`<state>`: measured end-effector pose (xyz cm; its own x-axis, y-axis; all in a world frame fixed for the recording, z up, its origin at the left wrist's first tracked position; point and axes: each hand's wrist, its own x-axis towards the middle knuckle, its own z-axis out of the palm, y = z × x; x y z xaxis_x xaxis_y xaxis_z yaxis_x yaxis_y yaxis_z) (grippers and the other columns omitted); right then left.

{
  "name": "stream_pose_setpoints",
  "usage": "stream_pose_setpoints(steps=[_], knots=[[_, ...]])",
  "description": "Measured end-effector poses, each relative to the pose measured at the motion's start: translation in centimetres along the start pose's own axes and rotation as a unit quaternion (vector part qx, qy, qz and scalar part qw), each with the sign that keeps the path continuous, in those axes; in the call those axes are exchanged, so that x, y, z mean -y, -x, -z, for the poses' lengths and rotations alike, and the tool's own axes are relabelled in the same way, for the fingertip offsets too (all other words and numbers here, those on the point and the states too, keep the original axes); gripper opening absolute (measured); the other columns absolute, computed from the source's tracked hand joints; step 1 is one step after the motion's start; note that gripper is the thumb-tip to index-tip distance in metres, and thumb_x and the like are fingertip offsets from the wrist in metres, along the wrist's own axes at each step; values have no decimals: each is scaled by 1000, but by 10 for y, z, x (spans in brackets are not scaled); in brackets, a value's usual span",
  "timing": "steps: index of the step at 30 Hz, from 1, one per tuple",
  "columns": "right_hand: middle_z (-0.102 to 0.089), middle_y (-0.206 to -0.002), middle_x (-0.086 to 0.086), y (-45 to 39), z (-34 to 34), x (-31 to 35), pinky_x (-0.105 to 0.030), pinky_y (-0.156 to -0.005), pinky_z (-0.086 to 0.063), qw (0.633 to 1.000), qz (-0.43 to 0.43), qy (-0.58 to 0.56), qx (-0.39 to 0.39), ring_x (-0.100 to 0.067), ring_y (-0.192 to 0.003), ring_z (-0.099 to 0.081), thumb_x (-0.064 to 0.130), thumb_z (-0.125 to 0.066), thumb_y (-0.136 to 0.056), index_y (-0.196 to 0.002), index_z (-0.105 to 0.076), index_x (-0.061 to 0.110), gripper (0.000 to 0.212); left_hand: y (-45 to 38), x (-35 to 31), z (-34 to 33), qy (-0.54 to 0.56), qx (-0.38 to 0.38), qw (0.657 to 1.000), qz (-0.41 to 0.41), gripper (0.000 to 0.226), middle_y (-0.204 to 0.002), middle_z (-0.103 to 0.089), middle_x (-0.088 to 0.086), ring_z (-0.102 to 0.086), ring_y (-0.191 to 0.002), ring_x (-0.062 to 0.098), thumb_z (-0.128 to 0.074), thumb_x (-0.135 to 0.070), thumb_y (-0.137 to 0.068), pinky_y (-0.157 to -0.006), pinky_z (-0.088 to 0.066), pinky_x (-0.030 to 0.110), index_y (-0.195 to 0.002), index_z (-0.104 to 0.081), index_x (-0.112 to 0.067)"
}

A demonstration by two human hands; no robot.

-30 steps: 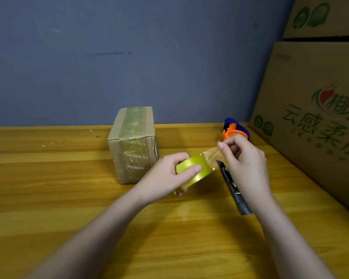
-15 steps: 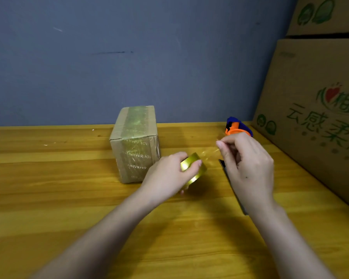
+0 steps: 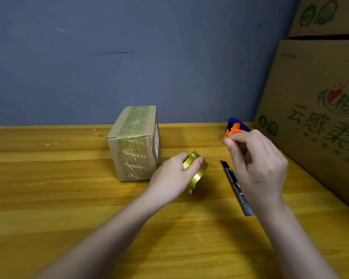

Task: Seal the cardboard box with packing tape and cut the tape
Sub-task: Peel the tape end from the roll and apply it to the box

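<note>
A small cardboard box (image 3: 133, 143) stands on the wooden table (image 3: 48, 198), with a glossy tape strip over its top and front. Just right of it, my left hand (image 3: 173, 178) grips a yellow-gold roll of packing tape (image 3: 197, 170), held on edge just above the table. My right hand (image 3: 260, 170) is raised further right, thumb and forefinger pinched together on the tape's clear free end. The stretched strip between the hands is barely visible. A dark utility knife (image 3: 233, 184) lies on the table under my right hand, partly hidden by it.
An orange and blue object (image 3: 235, 126) sits behind my right hand near the wall. Large printed cardboard cartons (image 3: 320, 117) are stacked along the table's right side. A blue-grey wall (image 3: 149, 57) closes the back.
My left hand has carried the roll left and down toward the box, turning it more on edge. My right hand stayed put, pinching the tape end, so the gap between the hands grew.
</note>
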<state>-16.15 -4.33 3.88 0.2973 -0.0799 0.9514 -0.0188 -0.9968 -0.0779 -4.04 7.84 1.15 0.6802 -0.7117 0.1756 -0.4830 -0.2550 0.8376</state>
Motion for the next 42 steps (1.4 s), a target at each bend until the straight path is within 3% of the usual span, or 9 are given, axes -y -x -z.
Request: stream_pose_setpoints(steps=[3,7,12,16,23,29,34,38,42], knots=[[-65,-80,-3,-7,-1,1,-21,-60,-43,1000,-21,-3,13,-8,-69,-53,21,-58,-95,-88,-66,7,18,1,-2,-3,56,11,998,13,32,-53,-64,0,-63,-44,19,-50,-54,-89,-55,-56,40,-72,-53,-27],[-62,-82,6,-29,-1,5,-28,-55,-49,995,-40,5,86,-10,-71,-56,31,-52,-96,-89,-61,17,18,0,1,-1,67,3,997,33,36,-58,-66,2,-67,-49,22,-50,-58,-86,-57,-58,41,-84,-49,-22],[-55,-78,15,-61,-10,3,-26,-59,-46,980,-44,-13,191,-6,-71,-51,43,-51,-91,-88,-57,26,19,-3,3,6,103,-58,992,42,40,-97,-57,-2,-58,-93,19,-63,-43,-85,-87,-46,36,-108,-38,-22],[-60,-80,12,-78,-20,6,-34,-63,-50,967,-12,-28,251,-7,-74,-55,46,-52,-89,-87,-57,29,17,-3,-8,19,143,-103,982,-74,38,-117,-58,-2,-56,-112,13,-72,-24,-81,-96,-46,30,-110,-49,-27],[-62,-80,9,-84,-29,18,-37,-60,-52,963,48,-58,259,-9,-74,-57,52,-46,-87,-88,-60,30,26,3,-33,58,174,-144,961,-161,18,-79,-67,-2,-69,-63,9,-66,-6,-86,-64,-52,18,-83,-61,-23],[-63,-77,9,-83,-33,20,-41,-64,-51,957,-22,-126,261,-9,-75,-58,56,-49,-83,-85,-61,30,29,6,-36,69,77,-164,968,-173,14,-77,-65,-15,-70,-59,13,-67,-20,-85,-65,-55,38,-79,-61,-31],[-64,-75,9,-83,-35,16,-42,-70,-53,931,-130,-173,294,-10,-73,-60,65,-56,-71,-89,-61,32,38,8,-39,74,55,-162,974,-151,7,-78,-67,-10,-70,-58,15,-68,-18,-85,-67,-58,48,-82,-65,-23],[-65,-84,12,-85,-34,5,-27,-72,-52,906,-157,-205,335,-8,-79,-61,43,-68,-76,-88,-65,28,20,8,-40,78,73,-162,975,-130,5,-76,-68,-5,-71,-58,17,-67,-16,-86,-69,-58,49,-82,-65,-15],[-71,-82,3,-83,-37,5,-17,-68,-52,856,-200,-331,344,-7,-77,-68,17,-67,-84,-90,-66,5,13,7,-38,79,88,-162,975,-121,7,-74,-67,-5,-71,-57,18,-67,-15,-86,-70,-57,46,-80,-64,-16]])
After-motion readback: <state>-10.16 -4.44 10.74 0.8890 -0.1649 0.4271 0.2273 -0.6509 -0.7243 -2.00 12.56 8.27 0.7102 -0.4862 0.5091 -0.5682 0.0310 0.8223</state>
